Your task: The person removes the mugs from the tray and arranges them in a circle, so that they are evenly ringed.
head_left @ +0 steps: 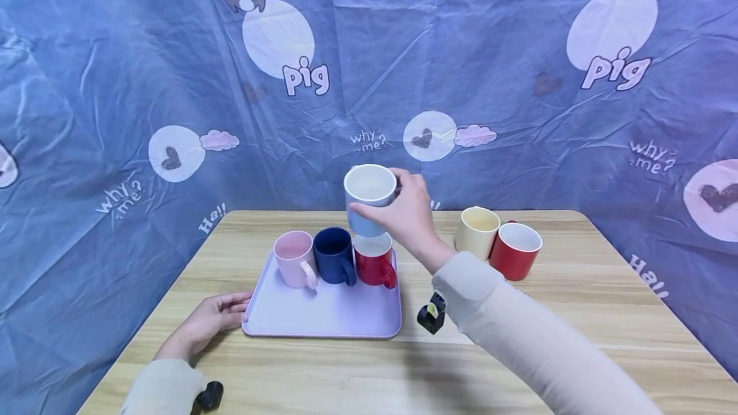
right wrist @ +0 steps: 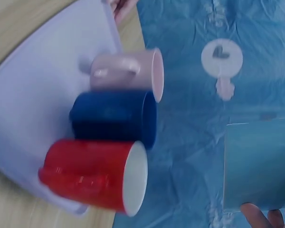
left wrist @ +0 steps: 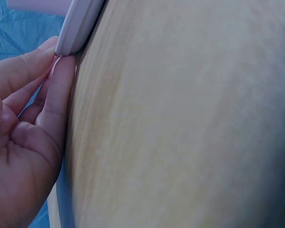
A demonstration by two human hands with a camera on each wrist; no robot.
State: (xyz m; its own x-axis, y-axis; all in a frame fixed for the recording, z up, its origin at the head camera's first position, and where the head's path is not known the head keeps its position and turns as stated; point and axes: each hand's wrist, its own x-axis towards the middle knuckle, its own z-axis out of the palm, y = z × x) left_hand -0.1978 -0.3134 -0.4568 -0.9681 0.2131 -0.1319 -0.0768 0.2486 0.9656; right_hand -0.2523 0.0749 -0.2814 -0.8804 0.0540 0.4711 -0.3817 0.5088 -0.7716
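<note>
My right hand (head_left: 410, 213) grips a light blue mug (head_left: 369, 198) and holds it in the air above the back right of a lavender tray (head_left: 323, 316). On the tray stand a pink mug (head_left: 294, 258), a navy mug (head_left: 334, 255) and a red mug (head_left: 375, 260) in a row. The right wrist view shows the same pink mug (right wrist: 128, 74), navy mug (right wrist: 115, 117) and red mug (right wrist: 97, 174) below the held light blue mug (right wrist: 259, 164). My left hand (head_left: 216, 316) rests on the table with straight fingers (left wrist: 57, 90) touching the tray's left edge (left wrist: 78, 23).
A cream mug (head_left: 477, 231) and a second red mug (head_left: 515, 250) stand on the wooden table (head_left: 576, 312) to the right of the tray. A small black object (head_left: 431, 316) lies by the tray's right front corner. Blue printed cloth (head_left: 115, 82) hangs behind and around the table.
</note>
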